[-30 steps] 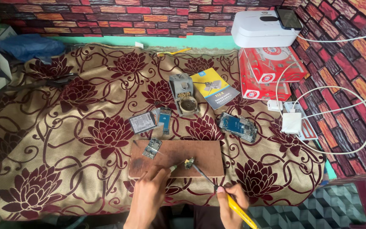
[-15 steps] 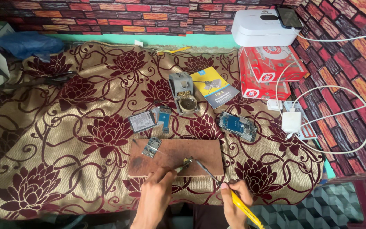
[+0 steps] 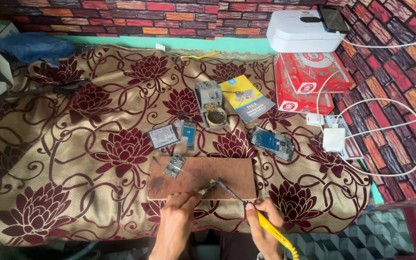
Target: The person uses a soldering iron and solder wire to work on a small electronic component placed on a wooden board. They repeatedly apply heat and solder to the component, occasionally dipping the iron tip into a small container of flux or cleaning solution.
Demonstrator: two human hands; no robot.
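Note:
My right hand (image 3: 265,226) grips a yellow-handled soldering iron (image 3: 246,207), its dark tip pointing up-left onto a brown wooden board (image 3: 193,173). My left hand (image 3: 176,224) pinches a small part (image 3: 212,185) at the board's near edge, right where the iron's tip touches. A small metal shield piece (image 3: 175,165) lies on the board's left side. Just beyond the board lie a grey chip module (image 3: 163,136) and a thin blue circuit strip (image 3: 189,132).
An opened phone board (image 3: 272,142) lies right of the wooden board. A soldering tip-cleaner stand (image 3: 213,110), a blue-yellow packet (image 3: 245,98), red boxes (image 3: 309,82), a white device (image 3: 302,30) and white chargers with cables (image 3: 334,138) sit at the back and right.
Both hands shifted slightly; the iron's tip has come closer to the small part held at the board's near edge.

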